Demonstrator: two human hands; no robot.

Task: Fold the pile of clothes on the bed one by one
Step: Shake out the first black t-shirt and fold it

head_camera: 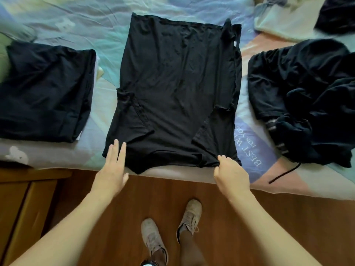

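Black T-shirt (176, 89) lies flat in the middle of the bed (107, 22), its sides and sleeves already turned inward so it forms a long rectangle, between a folded dark garment (46, 91) on the left and a loose pile of dark clothes (307, 96) on the right. Its long axis runs straight away from the person, from the near bed edge toward the far side, and both hands sit at the near short end. The left hand (113, 166) rests flat and open, fingers extended on the near left corner, gripping nothing. The right hand (228, 169) is closed in a pinch on the cloth at the near right corner. Judging from this, the coming fold likely carries the near end away from the body along that axis toward the far hem; the right hand has its hold, while the left must first close on its corner.
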